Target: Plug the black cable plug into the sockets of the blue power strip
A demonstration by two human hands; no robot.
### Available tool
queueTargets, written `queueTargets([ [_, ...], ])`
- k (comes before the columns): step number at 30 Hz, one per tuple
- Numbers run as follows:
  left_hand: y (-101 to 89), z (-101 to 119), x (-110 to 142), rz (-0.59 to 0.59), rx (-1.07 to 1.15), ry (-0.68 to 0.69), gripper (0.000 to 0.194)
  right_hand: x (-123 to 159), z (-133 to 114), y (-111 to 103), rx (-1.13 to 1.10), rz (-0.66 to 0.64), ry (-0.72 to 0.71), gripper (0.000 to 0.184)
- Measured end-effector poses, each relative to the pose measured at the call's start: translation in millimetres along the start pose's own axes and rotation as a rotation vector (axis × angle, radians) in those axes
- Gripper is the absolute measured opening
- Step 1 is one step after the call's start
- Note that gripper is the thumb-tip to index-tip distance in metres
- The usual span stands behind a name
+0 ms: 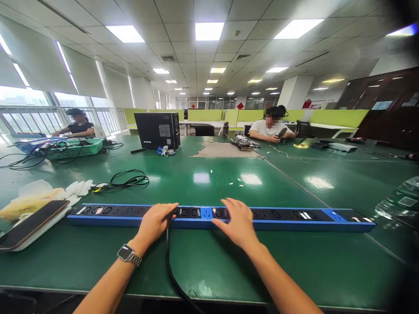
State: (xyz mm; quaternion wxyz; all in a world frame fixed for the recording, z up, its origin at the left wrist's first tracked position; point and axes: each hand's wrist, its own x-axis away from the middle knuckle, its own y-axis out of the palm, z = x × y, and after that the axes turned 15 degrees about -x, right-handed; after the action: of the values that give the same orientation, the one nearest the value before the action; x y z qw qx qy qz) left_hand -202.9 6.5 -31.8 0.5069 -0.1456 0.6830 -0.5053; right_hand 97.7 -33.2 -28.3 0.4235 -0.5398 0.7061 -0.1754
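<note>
A long blue and black power strip (206, 213) lies across the green table in front of me, with sockets along its upper face and several small stickers. My left hand (157, 221) is closed at the strip, left of its middle, around the upper end of a black power cable (168, 253). The cable's end is hidden by my fingers. From there it hangs down over the table's near edge. My right hand (238, 220) is over the strip, just right of the middle blue socket, its thumb and fingers spread apart. Whether it touches the strip I cannot tell.
At left lie a dark flat case (36, 222), crumpled plastic bags (36, 196) and a coiled black cable (129, 179). Farther back are a green basket (77, 149) of cables and a computer tower (157, 131). A plastic bottle (401, 203) is at right. Two people sit beyond.
</note>
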Motion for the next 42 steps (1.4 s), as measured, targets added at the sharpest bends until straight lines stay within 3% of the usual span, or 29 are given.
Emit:
queueTargets([
  [2,0.1,2,2,-0.001,-0.029,-0.048,0.046,-3,-38,21,-0.113,-0.050,-0.126,0.055],
  [6,0.7,5,4,-0.036,-0.084,-0.127,0.091,-8,-92,70,-0.224,-0.115,-0.264,0.049],
  [9,2.4,4,4,-0.067,-0.094,-0.123,0.096,-13,-110,94,-0.248,-0.097,-0.296,0.036],
  [11,3.8,2,4,-0.072,-0.093,-0.133,0.093,-15,-112,97,-0.264,-0.076,-0.306,0.030],
  [14,4.9,1,4,-0.081,-0.082,-0.156,0.091,-17,-104,81,-0.339,0.072,-0.282,0.032],
  [17,4.3,2,5,-0.076,-0.073,-0.169,0.095,-14,-78,56,-0.374,0.207,-0.236,0.034],
  [23,2.7,4,5,-0.058,-0.053,-0.179,0.098,-4,-26,32,-0.251,0.044,-0.237,0.029],
  [29,0.9,4,4,-0.066,-0.046,-0.173,0.090,-5,-23,28,-0.181,-0.029,-0.291,0.027],
  [35,-0.7,7,2,-0.037,-0.004,-0.169,0.078,1,-21,33,-0.091,-0.016,-0.292,0.035],
  [40,9.1,48,-17,0.025,0.134,-0.069,0.059,10,-18,39,0.030,0.057,-0.256,0.073],
  [42,19.2,75,-30,0.020,0.186,-0.008,0.057,12,-14,39,0.074,0.075,-0.201,0.075],
])
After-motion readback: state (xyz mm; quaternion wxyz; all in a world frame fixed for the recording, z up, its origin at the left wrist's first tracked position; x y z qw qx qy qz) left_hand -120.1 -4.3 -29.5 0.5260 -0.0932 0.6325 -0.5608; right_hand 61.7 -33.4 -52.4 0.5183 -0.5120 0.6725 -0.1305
